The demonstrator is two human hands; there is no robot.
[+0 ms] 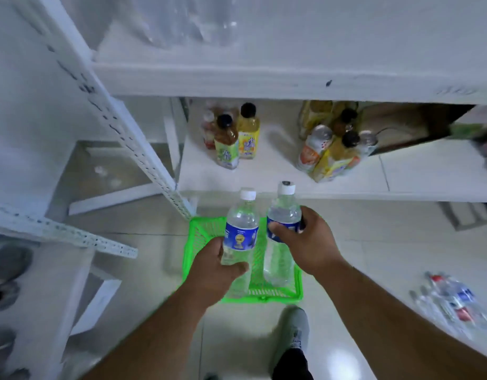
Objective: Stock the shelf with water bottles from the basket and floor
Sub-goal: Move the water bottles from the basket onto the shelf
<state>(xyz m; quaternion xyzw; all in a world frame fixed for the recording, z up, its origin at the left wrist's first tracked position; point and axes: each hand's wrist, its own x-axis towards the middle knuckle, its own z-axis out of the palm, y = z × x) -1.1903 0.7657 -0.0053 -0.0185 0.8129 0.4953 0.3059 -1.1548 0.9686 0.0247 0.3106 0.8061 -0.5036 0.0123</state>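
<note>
- the left hand (217, 266) has its fingers wrapped tight round the low part of one water bottle (241, 231), held up above the green basket (198, 231).
- the right hand (305, 239) has its fingers closed round the blue label of a second bottle (282, 215).
- both bottles stand up straight, with caps on.
- they look full, so they are likely heavy and a bit slippery; a grip round the middle seems best.
- the shelf (278, 168) is just ahead, with room near the juice bottles (234, 135).
- more bottles on the floor (450, 300) lie off to the right.
</note>
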